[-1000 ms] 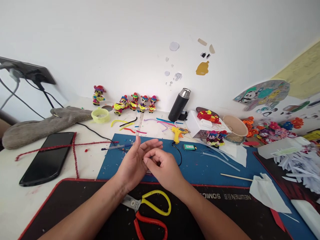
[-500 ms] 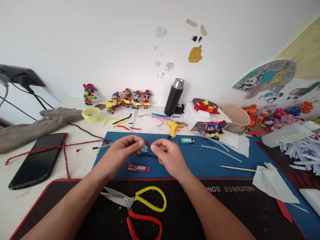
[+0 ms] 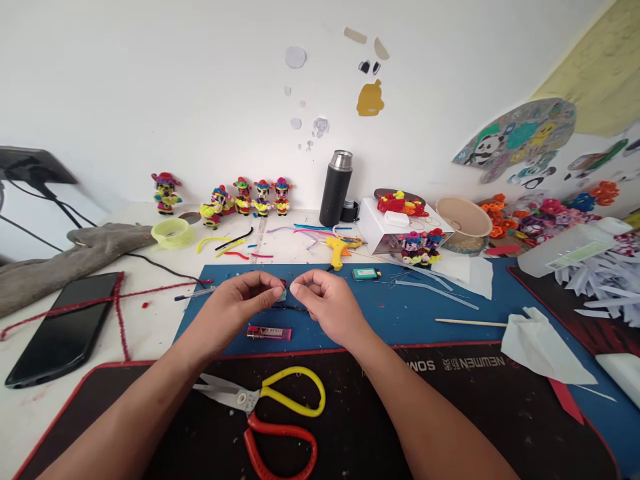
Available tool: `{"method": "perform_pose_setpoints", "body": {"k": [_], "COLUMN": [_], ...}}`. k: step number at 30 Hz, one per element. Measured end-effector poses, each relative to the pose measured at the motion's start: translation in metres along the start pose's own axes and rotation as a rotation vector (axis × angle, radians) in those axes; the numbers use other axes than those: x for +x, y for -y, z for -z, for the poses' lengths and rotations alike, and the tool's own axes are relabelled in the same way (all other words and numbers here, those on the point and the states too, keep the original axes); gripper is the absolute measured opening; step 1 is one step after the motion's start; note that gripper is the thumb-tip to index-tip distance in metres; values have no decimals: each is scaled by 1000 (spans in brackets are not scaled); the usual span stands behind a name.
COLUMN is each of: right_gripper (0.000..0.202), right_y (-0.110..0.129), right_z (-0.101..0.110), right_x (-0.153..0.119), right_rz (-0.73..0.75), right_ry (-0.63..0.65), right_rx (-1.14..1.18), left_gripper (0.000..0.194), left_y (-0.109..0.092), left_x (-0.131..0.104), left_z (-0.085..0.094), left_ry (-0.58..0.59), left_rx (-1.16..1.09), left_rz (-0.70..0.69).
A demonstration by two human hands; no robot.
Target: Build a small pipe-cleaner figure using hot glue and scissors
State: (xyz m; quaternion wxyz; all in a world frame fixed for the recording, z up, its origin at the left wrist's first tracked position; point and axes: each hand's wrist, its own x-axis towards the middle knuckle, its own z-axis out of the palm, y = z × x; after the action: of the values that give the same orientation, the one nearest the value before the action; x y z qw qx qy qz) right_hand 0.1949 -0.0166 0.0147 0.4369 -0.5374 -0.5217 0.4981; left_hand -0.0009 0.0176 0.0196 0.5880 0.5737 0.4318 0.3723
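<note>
Both hands hover over the blue mat [image 3: 225,337], fingertips close together. My left hand [image 3: 245,303] is closed, thumb against the fingers, on something too small to make out. My right hand [image 3: 327,307] is pinched in the same way, and what it holds, if anything, does not show. A small blue and red object [image 3: 283,291] is partly hidden beside the left fingertips. Just below the hands lie a dark thin strip [image 3: 290,307] and a pink lighter [image 3: 269,333]. Nearer me, scissors [image 3: 243,398] with one yellow and one red handle rest on the black mat [image 3: 370,427].
A phone [image 3: 63,333] lies at left under red fuzzy stems. Behind the hands are a yellow glue gun [image 3: 340,250], a green lighter [image 3: 367,274], a black flask [image 3: 336,190] and several small figures [image 3: 243,197]. A wooden stick [image 3: 470,323] and white tissue [image 3: 543,347] lie at right.
The view has shifted, so most things appear slightly farther left. My hands have come a little closer together, both still pinched.
</note>
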Motion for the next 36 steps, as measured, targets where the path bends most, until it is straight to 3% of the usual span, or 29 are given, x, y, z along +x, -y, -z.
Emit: {"method": "perform_pose_setpoints", "body": {"k": [22, 29, 36], "right_gripper": [21, 26, 33], "right_y": [4, -2, -1], "right_z": [-1, -2, -4], "right_x": [-3, 0, 1], "right_rz": [-29, -18, -33], "right_ry": [53, 66, 75], "right_rx": [-46, 80, 189], "left_gripper": [33, 34, 35], "left_y": [-2, 6, 4], "left_x": [0, -2, -1], "left_z": [2, -1, -3], "left_ry": [74, 107, 62], "left_rx": [252, 234, 178], "left_rz": [-46, -13, -33]}}
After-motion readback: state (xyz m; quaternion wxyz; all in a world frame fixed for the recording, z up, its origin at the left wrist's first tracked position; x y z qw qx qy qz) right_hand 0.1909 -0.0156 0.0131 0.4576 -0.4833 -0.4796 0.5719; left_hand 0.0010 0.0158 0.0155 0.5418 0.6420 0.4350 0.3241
